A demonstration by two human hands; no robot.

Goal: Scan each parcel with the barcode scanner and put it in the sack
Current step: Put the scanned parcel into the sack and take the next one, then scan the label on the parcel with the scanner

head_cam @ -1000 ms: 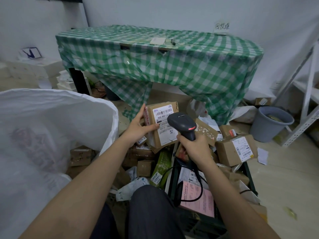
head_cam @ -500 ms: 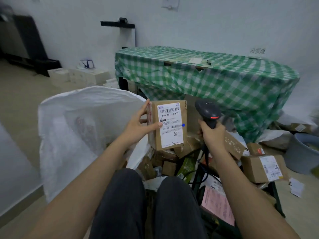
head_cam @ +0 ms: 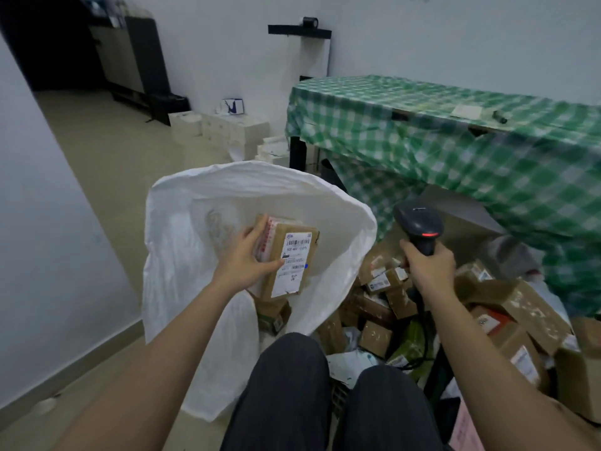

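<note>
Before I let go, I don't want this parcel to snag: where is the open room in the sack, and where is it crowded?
Free: inside the white woven sack, between its far rim and the brown cardboard parcel that the left hand grips. Crowded: the heap of cardboard boxes under the right hand holding the black barcode scanner.

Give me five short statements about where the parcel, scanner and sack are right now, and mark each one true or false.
1. The left hand holds a labelled cardboard parcel over the open mouth of the white sack. True.
2. The right hand is empty. False: it grips the handle of the black barcode scanner.
3. The scanner points at the held parcel's label. False: it is held off to the right, above the pile of parcels, apart from the box.
4. A brown box already lies inside the sack. True.
5. The table is covered with a red cloth. False: the cloth is green and white check.
</note>
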